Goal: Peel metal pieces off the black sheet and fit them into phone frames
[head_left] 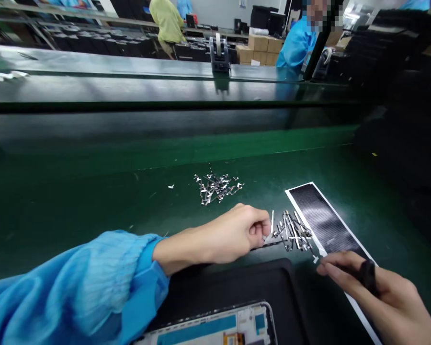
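Observation:
My left hand [233,235] reaches across from the left, fingers curled closed beside a loose pile of thin black-and-white strips [292,232]. Whatever its fingertips pinch is hidden. On the right, my right hand [384,292] has thumb and forefinger pressed together near the pile's lower edge. A black rod-like object [368,277] sticks up between that thumb and forefinger; the rest of it is hidden. Just off those fingertips is a small white tab [315,259]. Below my left wrist, an opened tablet-like device [215,330] lies on a black mat [237,280].
A second heap of small strips [217,188] sits on the green bench [93,201]. A white-edged black textured sheet [326,215] lies at the right. Behind a raised ledge [129,88] holding a tape dispenser [220,55] are cartons [260,45] and people in work clothes.

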The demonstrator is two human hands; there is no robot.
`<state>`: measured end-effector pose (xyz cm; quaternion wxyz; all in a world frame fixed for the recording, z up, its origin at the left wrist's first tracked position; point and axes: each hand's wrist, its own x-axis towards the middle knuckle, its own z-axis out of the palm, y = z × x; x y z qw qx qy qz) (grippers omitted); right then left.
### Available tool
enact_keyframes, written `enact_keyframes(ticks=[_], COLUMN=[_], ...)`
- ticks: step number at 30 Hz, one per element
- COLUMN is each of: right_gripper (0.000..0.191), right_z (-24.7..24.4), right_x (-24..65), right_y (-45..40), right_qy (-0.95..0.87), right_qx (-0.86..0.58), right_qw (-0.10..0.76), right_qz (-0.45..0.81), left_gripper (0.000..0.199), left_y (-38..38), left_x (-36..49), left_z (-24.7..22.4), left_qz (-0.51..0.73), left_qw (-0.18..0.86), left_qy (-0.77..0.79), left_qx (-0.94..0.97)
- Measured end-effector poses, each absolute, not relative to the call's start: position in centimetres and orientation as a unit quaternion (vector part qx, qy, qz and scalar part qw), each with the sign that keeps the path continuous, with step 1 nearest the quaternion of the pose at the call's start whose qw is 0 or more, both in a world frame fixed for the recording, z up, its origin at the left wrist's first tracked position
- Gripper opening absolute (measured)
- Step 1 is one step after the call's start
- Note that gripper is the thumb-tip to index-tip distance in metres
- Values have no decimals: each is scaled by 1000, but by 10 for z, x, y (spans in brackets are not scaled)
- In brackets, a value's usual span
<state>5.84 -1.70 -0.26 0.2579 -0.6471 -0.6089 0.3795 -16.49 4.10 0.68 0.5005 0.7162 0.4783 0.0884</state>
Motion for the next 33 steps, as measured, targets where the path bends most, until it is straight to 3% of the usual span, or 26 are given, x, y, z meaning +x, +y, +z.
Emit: enact_keyframes(ticks=[5, 14, 27, 33], right_gripper=[28, 28, 25, 22], right_z=[2, 11, 11, 9], right_x=[37, 8, 3, 6], right_y=[9, 29, 30, 29], right_qy=[-568, -478, -428, -400], right_qx=[-618, -565, -565, -589], right_qw=[246, 227, 302, 403], right_qz=[484, 634, 638, 575], left_gripper=[4, 3, 6, 9], left_y=[36, 31, 28, 29], left_x=[-169, -172, -161, -153], left_z=[18, 13, 1, -15], left_qz=[122, 157, 234, 223], left_qw=[588, 653, 603, 589], left_qy=[481, 438, 465, 512], left_qx=[639, 597, 604, 584])
